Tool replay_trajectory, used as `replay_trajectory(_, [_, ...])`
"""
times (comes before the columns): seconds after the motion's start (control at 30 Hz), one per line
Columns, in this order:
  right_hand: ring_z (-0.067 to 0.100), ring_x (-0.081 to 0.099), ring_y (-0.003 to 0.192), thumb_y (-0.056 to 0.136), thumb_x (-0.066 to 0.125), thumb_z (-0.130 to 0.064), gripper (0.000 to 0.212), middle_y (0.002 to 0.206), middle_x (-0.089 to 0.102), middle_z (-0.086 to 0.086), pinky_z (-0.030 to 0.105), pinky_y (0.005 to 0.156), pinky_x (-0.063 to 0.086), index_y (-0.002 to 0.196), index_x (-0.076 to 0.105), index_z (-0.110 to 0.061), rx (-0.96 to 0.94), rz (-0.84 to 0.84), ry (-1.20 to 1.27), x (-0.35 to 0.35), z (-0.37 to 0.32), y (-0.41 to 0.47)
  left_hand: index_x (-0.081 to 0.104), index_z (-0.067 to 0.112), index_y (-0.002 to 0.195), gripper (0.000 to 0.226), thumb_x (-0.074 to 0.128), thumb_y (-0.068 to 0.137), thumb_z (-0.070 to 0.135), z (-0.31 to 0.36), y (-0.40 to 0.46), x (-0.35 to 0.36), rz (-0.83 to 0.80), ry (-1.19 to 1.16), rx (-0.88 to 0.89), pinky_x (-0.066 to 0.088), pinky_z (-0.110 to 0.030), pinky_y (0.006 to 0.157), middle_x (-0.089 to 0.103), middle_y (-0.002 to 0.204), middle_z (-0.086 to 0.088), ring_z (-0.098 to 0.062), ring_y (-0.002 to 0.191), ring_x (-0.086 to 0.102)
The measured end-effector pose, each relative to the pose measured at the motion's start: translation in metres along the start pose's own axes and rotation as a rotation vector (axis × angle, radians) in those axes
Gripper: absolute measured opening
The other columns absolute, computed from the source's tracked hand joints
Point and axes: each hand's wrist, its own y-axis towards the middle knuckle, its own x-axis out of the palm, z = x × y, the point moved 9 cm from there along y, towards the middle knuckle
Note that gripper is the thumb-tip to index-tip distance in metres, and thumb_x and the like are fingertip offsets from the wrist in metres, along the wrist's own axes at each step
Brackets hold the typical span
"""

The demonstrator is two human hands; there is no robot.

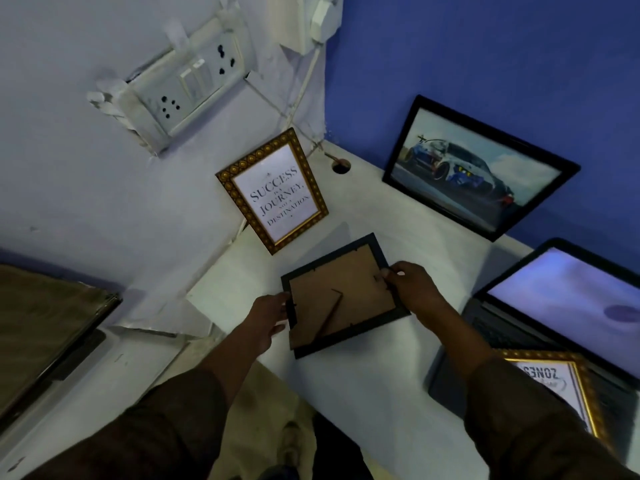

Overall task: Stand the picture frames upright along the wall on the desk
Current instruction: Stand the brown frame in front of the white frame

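Note:
I hold a small black picture frame (341,299) above the white desk (381,375), its brown backing and fold-out stand facing me. My left hand (268,322) grips its left edge and my right hand (412,289) grips its right edge. A gold frame with "Success is a journey" text (273,190) stands upright against the grey wall. A black frame with a car picture (474,168) leans on the blue wall. Another gold frame (561,386) lies flat at the right, partly over the laptop and partly behind my right sleeve.
An open laptop (568,306) with a lit screen sits at the right. A socket board (187,84) and cables hang on the grey wall above. A cable hole (341,166) opens in the desk corner. A dark object (45,330) lies at the left.

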Motion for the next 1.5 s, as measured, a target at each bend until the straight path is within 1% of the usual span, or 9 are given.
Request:
replay_trajectory(0.1, [0.015, 0.064, 0.071, 0.096, 0.062, -0.040, 0.022, 0.083, 0.071, 0.000, 0.024, 0.054, 0.045, 0.087, 0.072, -0.022, -0.069, 0.097, 0.013, -0.019, -0.023, -0.034, 0.060, 0.006, 0.131, 0.037, 0.057, 0.099, 0.027, 0.000, -0.014, 0.007, -0.075, 0.047, 0.049, 0.043, -0.040, 0.093, 0.061, 0.122, -0.016, -0.033, 0.116, 0.058])
replay_trajectory(0.2, [0.017, 0.066, 0.074, 0.095, 0.063, -0.041, 0.022, 0.083, 0.071, 0.000, 0.026, 0.056, 0.046, 0.087, 0.073, -0.023, -0.110, 0.251, 0.005, -0.043, -0.032, -0.069, 0.066, 0.009, 0.117, 0.031, 0.063, 0.096, 0.031, 0.015, -0.031, 0.007, 0.001, 0.255, 0.230, 0.044, -0.034, 0.089, 0.063, 0.125, -0.018, -0.028, 0.107, 0.059])
replay_trajectory(0.43, [0.012, 0.063, 0.068, 0.091, 0.070, -0.037, 0.027, 0.079, 0.069, 0.002, 0.026, 0.055, 0.049, 0.085, 0.069, -0.010, -0.154, 0.490, 0.050, -0.082, -0.051, -0.161, 0.052, 0.015, 0.138, 0.058, 0.063, 0.090, 0.046, 0.038, -0.173, 0.068, -0.112, 0.904, 1.219, 0.046, -0.035, 0.099, 0.056, 0.132, -0.005, -0.020, 0.119, 0.052])
replay_trajectory(0.57, [0.026, 0.071, 0.082, 0.076, 0.077, -0.042, 0.030, 0.079, 0.072, 0.004, 0.045, 0.079, 0.060, 0.073, 0.068, -0.013, -0.126, 0.555, 0.189, -0.097, -0.046, -0.210, 0.046, 0.020, 0.144, 0.068, 0.055, 0.088, 0.058, 0.016, -0.229, 0.093, 0.048, 1.317, 1.543, 0.037, -0.040, 0.112, 0.053, 0.142, -0.005, -0.024, 0.129, 0.051])
replay_trajectory(0.7, [0.039, 0.073, 0.082, 0.057, 0.074, -0.047, 0.055, 0.087, 0.076, 0.021, 0.053, 0.078, 0.062, 0.082, 0.069, 0.001, -0.136, 0.503, 0.358, -0.113, -0.031, -0.245, 0.058, 0.017, 0.132, 0.048, 0.064, 0.091, 0.042, 0.013, -0.267, 0.098, 0.132, 1.269, 1.692, 0.044, -0.042, 0.107, 0.063, 0.131, -0.007, -0.025, 0.116, 0.060])
replay_trajectory(0.8, [0.024, 0.065, 0.059, 0.078, 0.071, -0.028, 0.026, 0.073, 0.067, 0.018, 0.039, 0.071, 0.059, 0.079, 0.063, -0.003, -0.185, 0.522, 0.485, -0.124, -0.034, -0.289, 0.069, 0.010, 0.119, 0.028, 0.067, 0.092, 0.019, 0.013, -0.302, 0.106, 0.077, 1.071, 1.841, 0.056, -0.039, 0.089, 0.071, 0.115, -0.010, -0.027, 0.092, 0.068])
replay_trajectory(1.1, [0.026, 0.072, 0.072, 0.096, 0.057, -0.045, 0.041, 0.089, 0.077, 0.021, 0.044, 0.080, 0.060, 0.097, 0.070, -0.006, -0.180, 0.630, 0.569, -0.182, 0.048, -0.343, 0.062, 0.022, 0.118, 0.019, 0.051, 0.103, 0.026, -0.011, -0.317, 0.157, -0.408, 0.640, 1.226, 0.060, -0.022, 0.075, 0.072, 0.110, 0.003, -0.012, 0.098, 0.070])
replay_trajectory(1.3, [0.025, 0.063, 0.100, 0.093, 0.057, -0.055, 0.038, 0.112, 0.067, 0.004, 0.040, 0.088, 0.051, 0.106, 0.063, -0.020, -0.047, 0.812, 0.411, -0.234, 0.147, -0.381, 0.065, 0.024, 0.123, 0.023, 0.051, 0.104, 0.026, -0.060, -0.334, 0.225, -0.641, 0.435, 0.879, 0.062, -0.037, 0.085, 0.078, 0.110, 0.003, -0.017, 0.098, 0.076])
replay_trajectory(1.5, [0.025, 0.063, 0.115, 0.102, 0.045, -0.049, 0.039, 0.126, 0.066, 0.003, 0.046, 0.102, 0.051, 0.126, 0.058, -0.021, -0.161, 0.644, 0.527, -0.281, 0.210, -0.416, 0.064, 0.012, 0.128, 0.028, 0.054, 0.102, 0.016, -0.116, -0.357, 0.318, -0.824, 0.344, 0.700, 0.059, -0.047, 0.091, 0.075, 0.119, -0.011, -0.030, 0.107, 0.073])
